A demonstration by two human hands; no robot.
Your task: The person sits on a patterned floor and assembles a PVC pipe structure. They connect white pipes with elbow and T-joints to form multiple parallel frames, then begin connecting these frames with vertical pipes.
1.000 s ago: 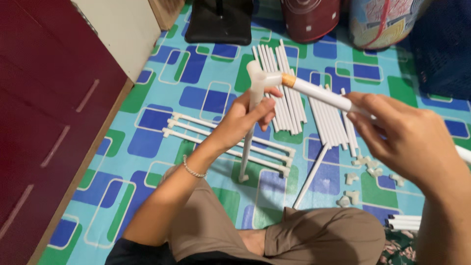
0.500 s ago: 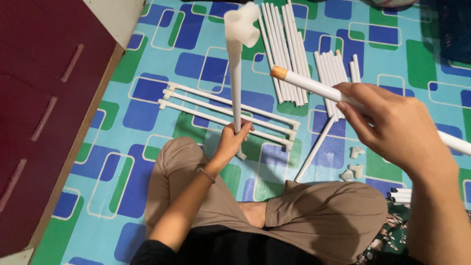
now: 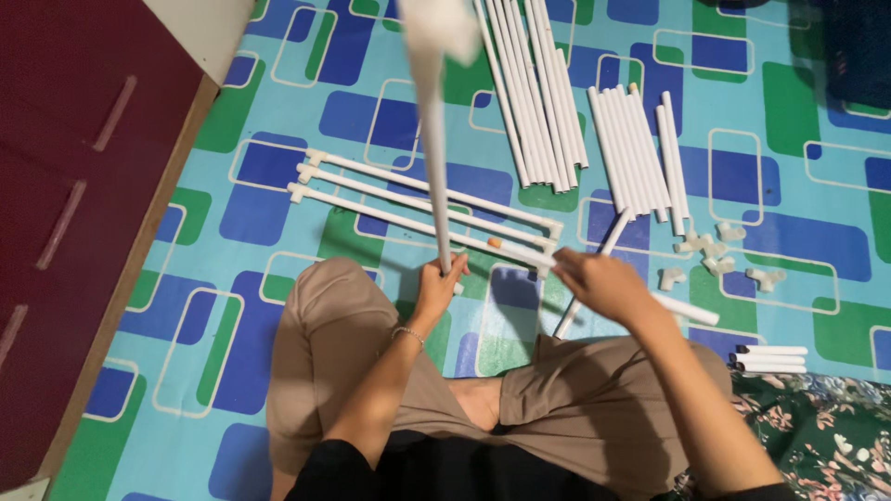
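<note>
I sit cross-legged on a patterned floor mat. My left hand [image 3: 438,286] grips the lower end of an upright white pipe [image 3: 432,148] that rises toward the camera, with a white fitting [image 3: 438,23] on its top end. My right hand [image 3: 601,283] holds a second white pipe [image 3: 687,309] low over the mat, its orange-tipped end [image 3: 496,243] pointing left toward the base of the upright pipe. A flat frame of joined white pipes [image 3: 418,199] lies just beyond both hands.
Two bundles of loose white pipes [image 3: 534,83] [image 3: 636,148] lie at the top. Small white fittings [image 3: 715,250] are scattered to the right, and short pipes [image 3: 770,357] lie by my right knee. A dark red cabinet [image 3: 65,186] borders the left side.
My left hand slid down the upright pipe to its base. My right hand lowered its orange-tipped pipe from mid-air to near the mat, beside the upright pipe's foot.
</note>
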